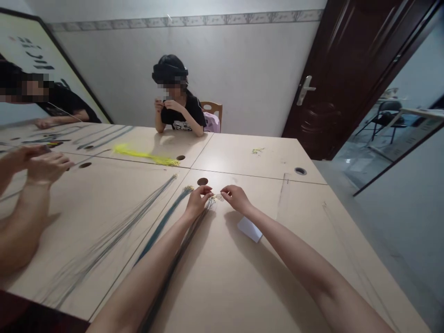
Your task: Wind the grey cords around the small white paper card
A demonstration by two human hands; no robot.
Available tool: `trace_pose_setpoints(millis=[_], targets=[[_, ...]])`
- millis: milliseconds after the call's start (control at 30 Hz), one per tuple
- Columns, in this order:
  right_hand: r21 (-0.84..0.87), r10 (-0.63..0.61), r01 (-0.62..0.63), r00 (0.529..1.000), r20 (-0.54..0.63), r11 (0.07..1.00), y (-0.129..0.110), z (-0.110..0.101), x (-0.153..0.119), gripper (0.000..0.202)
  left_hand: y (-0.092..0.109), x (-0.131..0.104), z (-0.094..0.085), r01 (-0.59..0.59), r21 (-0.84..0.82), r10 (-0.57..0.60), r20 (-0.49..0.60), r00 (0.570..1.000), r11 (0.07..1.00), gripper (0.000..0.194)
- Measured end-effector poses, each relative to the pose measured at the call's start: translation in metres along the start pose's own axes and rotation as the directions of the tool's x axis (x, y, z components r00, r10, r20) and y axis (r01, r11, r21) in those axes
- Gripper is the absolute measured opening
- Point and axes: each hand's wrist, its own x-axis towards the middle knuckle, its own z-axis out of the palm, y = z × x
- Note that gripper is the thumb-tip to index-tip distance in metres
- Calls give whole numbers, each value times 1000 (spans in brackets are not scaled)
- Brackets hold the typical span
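Observation:
My left hand [198, 201] rests on the beige table [263, 277] with its fingers pinched at the far end of a dark wire bundle [180, 259] that runs under my forearm. My right hand [237, 198] is close beside it, fingertips pinched on a tiny part at the same wire ends [214, 198]. A blue wire bundle [163, 222] and a grey wire bundle [118, 236] lie fanned out to the left. A small white packet [250, 229] lies under my right forearm.
A yellow wire bundle [145, 155] lies further back. One person [178, 104] sits across the table, hands raised. Another person's hands [38, 164] work at the left, a third person [52, 104] behind. Round cable holes [300, 171] dot the table. A dark door [347, 69] stands open right.

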Motion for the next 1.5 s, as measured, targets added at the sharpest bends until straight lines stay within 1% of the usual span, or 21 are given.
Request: trace_pose_setpoints(millis=[100, 300, 400, 533, 700, 733, 933, 1033, 1100, 1167, 1267, 1333, 1400, 1433, 1500], targets=[[12, 34, -35, 998, 44, 999, -1, 10, 8, 19, 0, -2, 0, -3, -18, 3, 2, 1000, 1000, 26], [22, 124, -129, 981, 146, 991, 0, 19, 16, 27, -2, -5, 0, 7, -49, -7, -7, 1000, 999, 27], [44, 152, -164, 969, 196, 986, 2, 23, 19, 25, -1, -6, -1, 25, -70, -25, -8, 1000, 997, 26], [86, 193, -218, 954, 229, 972, 4, 28, 21, 23, 2, -8, -1, 27, -72, -29, -22, 999, 997, 25], [98, 227, -254, 948, 224, 962, 2, 26, 25, 22, 4, -5, -2, 31, -28, -31, -12, 999, 999, 27], [91, 232, -256, 948, 216, 962, 1, 24, 26, 21, 4, -3, -2, 34, -9, -34, -24, 999, 999, 28], [2, 266, -271, 947, 181, 963, 5, 15, 45, 17, -4, 13, -5, 60, 108, -60, -9, 998, 992, 37], [-47, 263, -259, 952, 159, 965, 7, 10, 52, 16, -9, 19, -4, 75, 164, -75, -8, 997, 984, 36], [-84, 265, -255, 953, 146, 963, 7, 7, 54, 15, -10, 19, -4, 70, 200, -72, 4, 997, 977, 34], [-118, 269, -254, 953, 140, 960, 6, 6, 53, 16, -9, 14, -4, 47, 231, -52, 14, 999, 972, 33], [-153, 266, -244, 953, 144, 958, 8, 5, 48, 17, -6, 1, -9, 2, 269, -6, 12, 1000, 963, 38], [-164, 260, -236, 954, 150, 958, 13, 6, 45, 18, -3, -12, -17, -75, 308, 70, 25, 997, 948, 44], [-173, 252, -225, 956, 150, 959, 19, 6, 43, 18, -1, -27, -26, -192, 371, 171, 89, 981, 909, 47], [-178, 245, -217, 958, 152, 960, 23, 7, 43, 18, 1, -37, -32, -231, 407, 191, 136, 972, 884, 51], [-194, 237, -206, 960, 149, 959, 27, 6, 43, 17, 5, -58, -42, -292, 476, 192, 248, 950, 829, 58]])
